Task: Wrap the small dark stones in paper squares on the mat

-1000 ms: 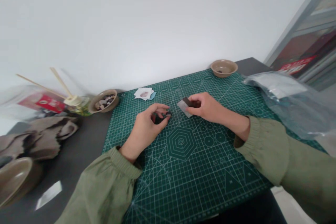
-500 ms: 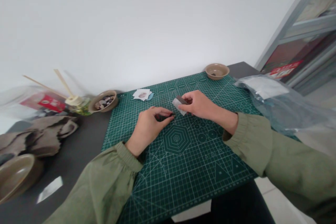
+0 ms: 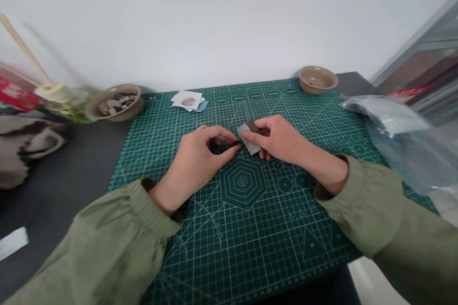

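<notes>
Above the middle of the green cutting mat (image 3: pixel 243 248), my left hand (image 3: pixel 198 159) is closed, thumb and forefinger pinching a small dark piece (image 3: pixel 237 143). Its kind is too small to make out. Close on the right, my right hand (image 3: pixel 281 138) grips a small block (image 3: pixel 249 138) with a pale grey broad face and a dark brown edge, like a sanding block. The block is tilted, its grey face towards the left hand. Block and dark piece are very near each other; whether they touch I cannot tell.
A tan bowl of stones (image 3: pixel 118 105) stands at the back left, another tan bowl (image 3: pixel 317 80) at the back right. Paper cards (image 3: pixel 188 100) lie at the mat's back edge. A plastic bag (image 3: pixel 397 128) lies right, a brown cloth (image 3: pixel 21 147) and reed diffuser (image 3: pixel 53 93) left.
The view has shifted and come closer to the mat. The block in my right hand is nearer to the dark piece in my left. Both hands keep their grips.
</notes>
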Action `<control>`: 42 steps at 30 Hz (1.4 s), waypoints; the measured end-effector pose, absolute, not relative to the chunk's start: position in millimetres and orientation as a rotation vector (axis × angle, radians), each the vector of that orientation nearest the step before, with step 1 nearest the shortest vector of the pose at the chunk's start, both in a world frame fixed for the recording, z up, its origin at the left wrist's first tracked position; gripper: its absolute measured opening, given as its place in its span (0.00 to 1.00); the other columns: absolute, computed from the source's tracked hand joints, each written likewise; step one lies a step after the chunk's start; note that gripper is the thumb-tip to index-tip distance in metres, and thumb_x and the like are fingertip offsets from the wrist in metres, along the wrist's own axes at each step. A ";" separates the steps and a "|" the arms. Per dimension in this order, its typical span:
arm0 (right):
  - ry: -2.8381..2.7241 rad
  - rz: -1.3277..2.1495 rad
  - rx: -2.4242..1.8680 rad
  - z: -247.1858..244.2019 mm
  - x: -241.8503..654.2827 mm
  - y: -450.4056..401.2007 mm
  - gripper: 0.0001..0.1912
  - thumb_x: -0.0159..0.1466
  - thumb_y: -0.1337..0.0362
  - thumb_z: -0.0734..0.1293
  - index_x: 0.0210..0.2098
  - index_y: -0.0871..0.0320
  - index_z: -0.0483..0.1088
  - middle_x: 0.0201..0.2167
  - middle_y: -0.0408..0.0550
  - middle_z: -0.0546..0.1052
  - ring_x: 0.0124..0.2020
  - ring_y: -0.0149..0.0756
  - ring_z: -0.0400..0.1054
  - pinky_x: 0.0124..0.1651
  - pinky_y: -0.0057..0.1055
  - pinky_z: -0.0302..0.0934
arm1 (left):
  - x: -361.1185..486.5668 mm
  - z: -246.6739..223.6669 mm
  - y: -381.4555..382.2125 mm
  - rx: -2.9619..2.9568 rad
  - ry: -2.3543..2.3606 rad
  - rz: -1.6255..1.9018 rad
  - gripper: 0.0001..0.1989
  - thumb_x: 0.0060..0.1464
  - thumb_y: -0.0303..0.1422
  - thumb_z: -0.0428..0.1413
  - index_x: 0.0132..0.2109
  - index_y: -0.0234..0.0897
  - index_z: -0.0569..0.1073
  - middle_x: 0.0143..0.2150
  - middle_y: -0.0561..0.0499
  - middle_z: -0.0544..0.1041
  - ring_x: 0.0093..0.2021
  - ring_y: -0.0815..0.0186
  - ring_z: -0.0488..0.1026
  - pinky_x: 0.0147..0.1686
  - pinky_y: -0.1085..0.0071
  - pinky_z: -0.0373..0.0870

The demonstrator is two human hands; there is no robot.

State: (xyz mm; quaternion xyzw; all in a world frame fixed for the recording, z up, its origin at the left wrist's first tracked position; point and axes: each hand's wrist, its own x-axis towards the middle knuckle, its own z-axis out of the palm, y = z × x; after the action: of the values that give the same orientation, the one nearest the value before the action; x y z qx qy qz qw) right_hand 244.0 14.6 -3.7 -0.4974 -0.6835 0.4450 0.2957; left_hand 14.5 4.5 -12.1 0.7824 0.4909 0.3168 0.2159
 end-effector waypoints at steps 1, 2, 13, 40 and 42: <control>-1.801 1.214 -1.314 -3.4 243.6 13.9 0.14 0.71 0.57 0.72 0.32 0.58 0.76 0.21 0.44 0.80 0.17 0.30 0.73 0.18 0.24 0.65 | 14.6 -11.7 4.1 2.170 1.353 0.880 0.08 0.59 0.40 0.69 0.43 0.44 0.85 0.38 0.50 0.84 0.36 0.61 0.77 0.38 0.64 0.72; -1.780 1.245 -1.308 -3.0 243.0 13.1 0.13 0.70 0.57 0.73 0.33 0.58 0.76 0.22 0.44 0.80 0.17 0.31 0.73 0.17 0.24 0.65 | 14.7 -11.3 3.7 2.170 1.347 0.882 0.07 0.59 0.40 0.69 0.43 0.45 0.86 0.38 0.51 0.84 0.36 0.61 0.77 0.39 0.64 0.73; -1.714 1.313 -1.382 -1.5 240.6 13.4 0.14 0.67 0.61 0.76 0.29 0.59 0.74 0.22 0.45 0.81 0.16 0.30 0.72 0.17 0.24 0.64 | 14.0 -13.5 5.8 2.150 1.348 0.915 0.07 0.58 0.42 0.69 0.42 0.47 0.87 0.37 0.51 0.85 0.34 0.60 0.78 0.39 0.63 0.75; -1.689 1.293 -1.393 1.7 239.4 11.8 0.15 0.67 0.58 0.77 0.29 0.60 0.75 0.23 0.45 0.82 0.15 0.27 0.71 0.16 0.20 0.63 | 13.7 -2.9 4.2 2.026 1.421 0.752 0.07 0.56 0.40 0.69 0.41 0.46 0.88 0.36 0.52 0.86 0.34 0.62 0.79 0.33 0.66 0.71; -1.705 1.300 -1.383 1.1 240.0 12.1 0.15 0.68 0.58 0.76 0.29 0.60 0.76 0.23 0.45 0.82 0.16 0.27 0.71 0.17 0.21 0.64 | 12.9 -2.9 4.3 2.030 1.421 0.746 0.07 0.56 0.40 0.69 0.42 0.46 0.88 0.36 0.52 0.87 0.34 0.62 0.79 0.33 0.66 0.71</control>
State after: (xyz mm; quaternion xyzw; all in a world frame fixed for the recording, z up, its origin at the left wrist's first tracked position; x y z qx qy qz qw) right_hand 240.0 12.1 1.1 -0.5185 -0.6394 0.4876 0.2909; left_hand 12.9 4.3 -2.9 0.7545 0.5281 0.2774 0.2735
